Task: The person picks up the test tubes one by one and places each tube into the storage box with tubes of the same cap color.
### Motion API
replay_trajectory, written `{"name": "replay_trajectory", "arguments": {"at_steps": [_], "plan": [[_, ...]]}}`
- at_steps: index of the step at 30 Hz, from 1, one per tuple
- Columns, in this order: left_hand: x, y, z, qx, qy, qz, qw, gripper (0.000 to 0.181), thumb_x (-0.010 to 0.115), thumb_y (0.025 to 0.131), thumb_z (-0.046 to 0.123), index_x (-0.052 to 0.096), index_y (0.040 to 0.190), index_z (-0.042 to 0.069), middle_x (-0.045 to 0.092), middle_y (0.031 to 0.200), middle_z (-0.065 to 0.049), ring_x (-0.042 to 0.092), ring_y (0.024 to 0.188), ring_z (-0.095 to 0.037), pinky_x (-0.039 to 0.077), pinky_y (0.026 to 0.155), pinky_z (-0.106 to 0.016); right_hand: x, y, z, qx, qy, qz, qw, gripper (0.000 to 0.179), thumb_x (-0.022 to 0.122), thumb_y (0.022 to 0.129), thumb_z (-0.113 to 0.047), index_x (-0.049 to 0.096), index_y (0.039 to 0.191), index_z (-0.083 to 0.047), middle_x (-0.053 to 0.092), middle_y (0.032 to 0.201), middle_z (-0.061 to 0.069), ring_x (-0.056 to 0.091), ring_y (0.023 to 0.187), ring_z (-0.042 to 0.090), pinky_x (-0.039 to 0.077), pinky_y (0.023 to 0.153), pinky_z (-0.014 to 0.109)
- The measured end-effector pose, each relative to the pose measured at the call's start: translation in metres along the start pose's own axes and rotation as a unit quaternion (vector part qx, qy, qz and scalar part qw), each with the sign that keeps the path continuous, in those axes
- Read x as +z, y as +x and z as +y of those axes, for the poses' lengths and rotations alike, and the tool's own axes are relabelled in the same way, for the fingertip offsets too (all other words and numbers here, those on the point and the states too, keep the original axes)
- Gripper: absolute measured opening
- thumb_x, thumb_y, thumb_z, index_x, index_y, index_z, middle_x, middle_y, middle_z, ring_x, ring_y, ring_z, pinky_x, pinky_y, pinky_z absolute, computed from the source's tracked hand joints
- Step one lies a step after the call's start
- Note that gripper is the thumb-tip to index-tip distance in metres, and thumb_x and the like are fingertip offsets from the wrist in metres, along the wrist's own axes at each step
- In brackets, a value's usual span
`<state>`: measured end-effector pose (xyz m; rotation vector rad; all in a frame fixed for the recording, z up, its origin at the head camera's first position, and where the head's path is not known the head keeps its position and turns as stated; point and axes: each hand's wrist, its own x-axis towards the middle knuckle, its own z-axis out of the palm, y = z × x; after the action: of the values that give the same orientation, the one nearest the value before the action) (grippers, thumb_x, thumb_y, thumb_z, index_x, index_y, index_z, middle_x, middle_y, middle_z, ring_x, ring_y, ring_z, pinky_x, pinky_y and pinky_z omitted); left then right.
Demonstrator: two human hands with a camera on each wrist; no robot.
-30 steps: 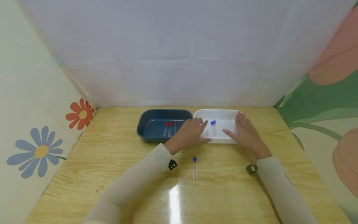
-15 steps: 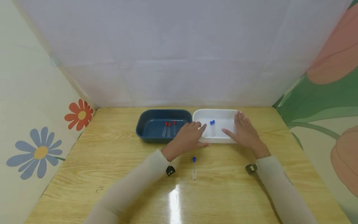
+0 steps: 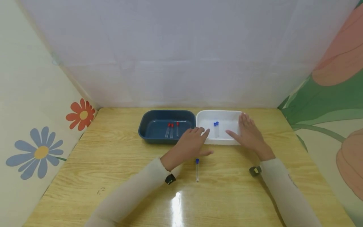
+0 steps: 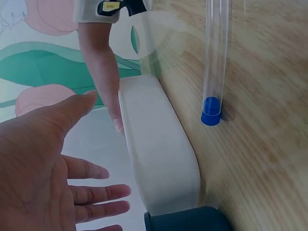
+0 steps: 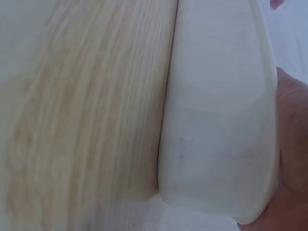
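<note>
My left hand hovers over the front edge where the two trays meet, its fingers spread and holding nothing. The left wrist view shows its bare palm and the thumb apart from the fingers. At the right end of the white tray, my right hand rests on the rim with straight fingers, its thumb pointing inward. Two blue-capped test tubes lie inside this tray. Another blue-capped test tube lies on the table in front, just nearer than my left hand.
A dark blue tray stands against the white tray's left side, with three red-capped test tubes in it. Behind the wooden table hangs a white sheet. Painted walls flank both sides.
My left hand has drawn back slightly toward the near side and left, its thumb now off the white tray's front edge. The right hand and the tubes stay put.
</note>
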<state>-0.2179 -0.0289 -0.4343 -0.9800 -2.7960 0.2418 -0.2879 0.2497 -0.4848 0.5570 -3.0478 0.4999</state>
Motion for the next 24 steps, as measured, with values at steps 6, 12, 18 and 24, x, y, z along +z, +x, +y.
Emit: {"name": "replay_trajectory", "arguments": {"at_steps": [6, 12, 18, 24], "plan": [[0.0, -0.01, 0.002, -0.002, 0.006, -0.002, 1.0, 0.088, 0.048, 0.094, 0.074, 0.048, 0.151, 0.008, 0.059, 0.138, -0.012, 0.057, 0.123, -0.026, 0.051, 0.1, -0.04, 0.0, -0.001, 0.0, -0.001, 0.006, -0.003, 1.0, 0.107, 0.033, 0.099, -0.072, -0.001, 0.156, 0.012, -0.014, 0.164, 0.025, -0.009, 0.153, 0.042, -0.001, 0.123, 0.055], [-0.003, -0.021, 0.003, 0.003, 0.01, 0.001, 0.9999, 0.088, 0.049, 0.094, 0.074, 0.049, 0.151, 0.007, 0.059, 0.137, -0.011, 0.056, 0.122, -0.025, 0.051, 0.099, -0.039, 0.001, -0.001, 0.001, 0.001, 0.003, -0.003, 1.0, 0.108, 0.032, 0.099, -0.073, -0.002, 0.157, 0.011, -0.015, 0.164, 0.024, -0.009, 0.153, 0.042, -0.001, 0.123, 0.055], [-0.002, -0.029, 0.004, -0.008, -0.001, 0.006, 1.0, 0.088, 0.05, 0.093, 0.074, 0.049, 0.151, 0.007, 0.06, 0.135, -0.011, 0.056, 0.124, -0.025, 0.051, 0.099, -0.04, 0.001, -0.001, 0.001, 0.0, -0.001, -0.002, 1.0, 0.108, 0.032, 0.099, -0.073, -0.003, 0.156, 0.012, -0.015, 0.164, 0.024, -0.007, 0.153, 0.043, -0.002, 0.123, 0.054], [0.003, -0.04, 0.006, -0.015, -0.015, 0.012, 0.9997, 0.089, 0.056, 0.091, 0.073, 0.049, 0.15, 0.007, 0.06, 0.132, -0.009, 0.057, 0.12, -0.024, 0.052, 0.097, -0.039, 0.0, -0.001, -0.001, 0.0, 0.002, 0.0, 1.0, 0.108, 0.032, 0.099, -0.074, -0.002, 0.157, 0.011, -0.013, 0.165, 0.025, -0.008, 0.153, 0.041, -0.001, 0.123, 0.054]]}}
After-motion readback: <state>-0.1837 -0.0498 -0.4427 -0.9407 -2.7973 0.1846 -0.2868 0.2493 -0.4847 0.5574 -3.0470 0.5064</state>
